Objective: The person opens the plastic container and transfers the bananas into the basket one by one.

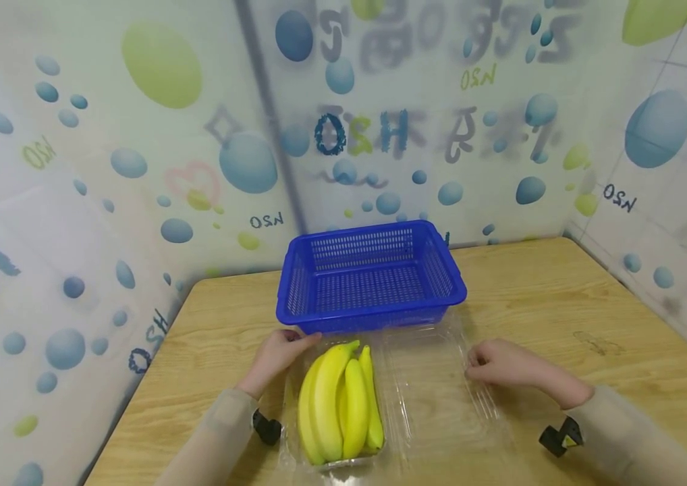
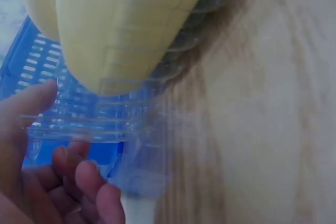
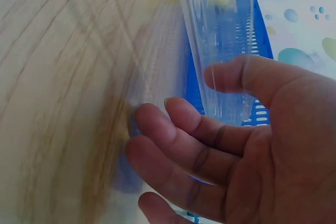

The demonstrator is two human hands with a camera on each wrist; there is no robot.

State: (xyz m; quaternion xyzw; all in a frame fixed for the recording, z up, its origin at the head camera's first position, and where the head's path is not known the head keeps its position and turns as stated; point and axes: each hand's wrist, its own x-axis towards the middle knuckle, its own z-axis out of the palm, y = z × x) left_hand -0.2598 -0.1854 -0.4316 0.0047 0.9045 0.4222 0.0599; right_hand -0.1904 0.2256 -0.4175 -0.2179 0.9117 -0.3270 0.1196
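A clear plastic clamshell container point(image 1: 396, 422) lies opened out flat on the table, its lid point(image 1: 441, 398) to the right of its base. Several yellow bananas point(image 1: 331, 401) fill the base on the left. My left hand point(image 1: 279, 354) holds the base's far left rim; in the left wrist view the thumb is on one side of the clear rim point(image 2: 79, 132) and curled fingers on the other. My right hand point(image 1: 495, 362) is at the lid's right edge. The right wrist view shows its thumb against the clear lid edge point(image 3: 202, 51) and its fingers curled on the other side.
A blue perforated basket point(image 1: 370, 320) stands just beyond the container, with nothing inside it. Beneath everything is a wood-grain table point(image 1: 562, 304). A patterned sheet point(image 1: 210, 148) with bubbles and letters hangs behind and at both sides.
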